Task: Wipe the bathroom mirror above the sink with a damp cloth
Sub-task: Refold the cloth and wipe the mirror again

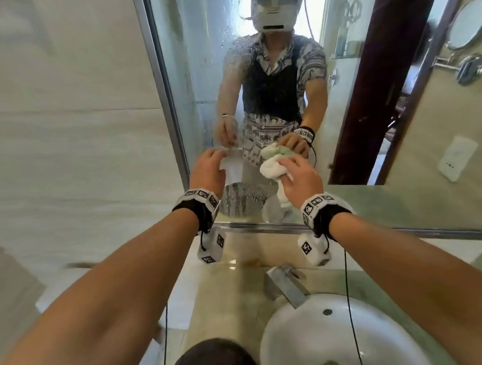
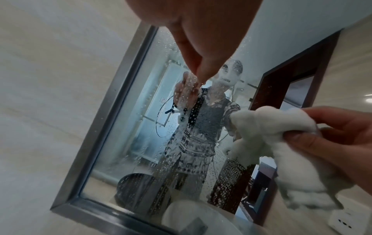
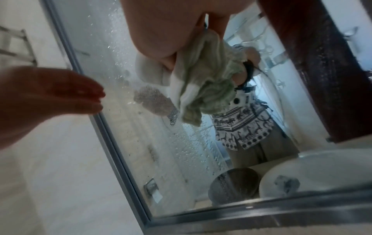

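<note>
The metal-framed mirror (image 1: 200,72) hangs above the sink, its glass speckled with water drops (image 2: 141,127) (image 3: 141,143). My right hand (image 1: 298,179) grips a bunched white and pale green cloth (image 1: 271,168) and holds it against the lower middle of the glass. In the left wrist view the cloth (image 2: 267,124) sits pinched between the thumb and fingers of my right hand (image 2: 342,135). In the right wrist view the cloth (image 3: 201,82) hangs from my right hand's palm. My left hand (image 1: 208,170) reaches to the glass left of the cloth, fingers straight and empty (image 2: 193,39) (image 3: 50,98).
A white basin (image 1: 340,339) with a metal faucet (image 1: 284,286) lies below on a beige counter. A dark round object (image 1: 213,359) sits at the bottom edge. A round shaving mirror (image 1: 468,22) and a wall socket (image 1: 456,157) are at the right.
</note>
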### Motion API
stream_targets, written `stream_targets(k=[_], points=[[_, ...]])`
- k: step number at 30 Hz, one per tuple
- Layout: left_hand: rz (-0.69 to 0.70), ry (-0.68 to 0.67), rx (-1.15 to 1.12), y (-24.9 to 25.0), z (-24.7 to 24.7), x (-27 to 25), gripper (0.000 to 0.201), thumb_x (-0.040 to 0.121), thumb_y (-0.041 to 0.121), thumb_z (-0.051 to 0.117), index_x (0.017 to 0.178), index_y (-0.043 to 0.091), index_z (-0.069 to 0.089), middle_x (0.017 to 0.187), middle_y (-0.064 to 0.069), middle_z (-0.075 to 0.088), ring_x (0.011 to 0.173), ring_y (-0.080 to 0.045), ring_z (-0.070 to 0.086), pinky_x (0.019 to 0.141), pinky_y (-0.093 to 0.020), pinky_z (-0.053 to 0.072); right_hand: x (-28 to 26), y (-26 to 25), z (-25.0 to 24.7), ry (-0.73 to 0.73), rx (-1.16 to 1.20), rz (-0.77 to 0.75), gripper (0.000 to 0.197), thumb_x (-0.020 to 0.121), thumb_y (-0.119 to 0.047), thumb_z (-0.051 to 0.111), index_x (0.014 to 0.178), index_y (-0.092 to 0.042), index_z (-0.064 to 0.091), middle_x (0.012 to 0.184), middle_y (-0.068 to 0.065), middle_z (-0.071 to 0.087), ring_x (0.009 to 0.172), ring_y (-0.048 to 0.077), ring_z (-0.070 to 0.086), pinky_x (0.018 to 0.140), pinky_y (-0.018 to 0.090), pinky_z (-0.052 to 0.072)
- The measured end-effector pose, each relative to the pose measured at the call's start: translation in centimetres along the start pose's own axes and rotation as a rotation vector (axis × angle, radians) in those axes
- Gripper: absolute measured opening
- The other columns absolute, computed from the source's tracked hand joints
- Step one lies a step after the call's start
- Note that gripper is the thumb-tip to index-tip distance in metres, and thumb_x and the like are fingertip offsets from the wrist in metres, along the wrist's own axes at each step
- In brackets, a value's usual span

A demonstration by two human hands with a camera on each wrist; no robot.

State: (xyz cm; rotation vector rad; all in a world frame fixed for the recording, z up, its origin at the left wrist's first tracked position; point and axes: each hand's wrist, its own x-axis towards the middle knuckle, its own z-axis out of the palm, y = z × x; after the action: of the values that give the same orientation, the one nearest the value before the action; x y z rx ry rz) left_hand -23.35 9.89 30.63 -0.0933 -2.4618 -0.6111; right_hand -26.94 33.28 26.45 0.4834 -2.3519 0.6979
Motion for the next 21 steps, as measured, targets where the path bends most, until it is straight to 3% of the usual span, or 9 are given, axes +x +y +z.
stream_targets(k=[3, 7, 11, 14, 21], points=[[0.002, -0.017, 0.016, -2.2, -0.3, -1.4, 0.037, 0.087, 0.008, 0.067, 0.124, 0.010, 0.061, 0.124, -0.008, 0.059, 0.116, -0.028, 0.054, 0.095, -0.036, 0.045, -0.9, -0.5, 0.4, 0.063, 0.049, 0.167, 0.037, 0.087, -0.013, 0.060, 0.124, -0.019, 0.060, 0.131, 0.003, 0.052, 0.113, 0.029, 0.051, 0.092, 0.037, 0.046], [-0.038, 0.002, 0.131, -6.2, -0.3, -3.3, 0.061, 0.079, 0.020, 0.078, 0.134, 0.010, 0.052, 0.137, -0.013, 0.049, 0.125, -0.033, 0.043, 0.101, -0.042, 0.043, -2.8, -1.0, 1.6, 0.105, 0.047, 0.231, 0.037, 0.086, -0.006, 0.058, 0.121, -0.017, 0.059, 0.127, 0.005, 0.052, 0.111, 0.031, 0.049, 0.093, 0.039, 0.046], [-0.138, 0.000, 0.225, -9.5, 0.0, -3.9, 0.099, 0.071, 0.027, 0.085, 0.150, 0.012, 0.028, 0.156, -0.018, 0.023, 0.139, -0.041, 0.029, 0.105, -0.054, 0.040, -4.0, -1.7, 3.0, 0.153, 0.037, 0.268, 0.041, 0.084, -0.002, 0.055, 0.122, -0.019, 0.057, 0.128, 0.005, 0.051, 0.112, 0.030, 0.047, 0.092, 0.041, 0.047], [-0.153, -0.053, 0.257, -10.8, 0.7, -3.7, 0.124, 0.068, 0.030, 0.088, 0.158, 0.016, 0.004, 0.164, -0.015, -0.003, 0.148, -0.041, 0.012, 0.113, -0.054, 0.032, -4.1, -2.1, 4.3, 0.244, 0.032, 0.261, 0.046, 0.083, -0.001, 0.052, 0.125, -0.020, 0.055, 0.127, 0.005, 0.050, 0.110, 0.030, 0.046, 0.093, 0.043, 0.046], [-0.084, -0.123, 0.372, -12.6, 3.3, -3.1, 0.136, 0.068, 0.042, 0.086, 0.156, 0.015, -0.014, 0.162, -0.011, -0.021, 0.151, -0.034, -0.009, 0.119, -0.056, 0.018, -0.1, -2.1, 4.9, 0.632, 0.008, 0.339, 0.043, 0.080, 0.005, 0.055, 0.121, -0.009, 0.059, 0.122, 0.018, 0.053, 0.105, 0.036, 0.051, 0.088, 0.025, 0.033]])
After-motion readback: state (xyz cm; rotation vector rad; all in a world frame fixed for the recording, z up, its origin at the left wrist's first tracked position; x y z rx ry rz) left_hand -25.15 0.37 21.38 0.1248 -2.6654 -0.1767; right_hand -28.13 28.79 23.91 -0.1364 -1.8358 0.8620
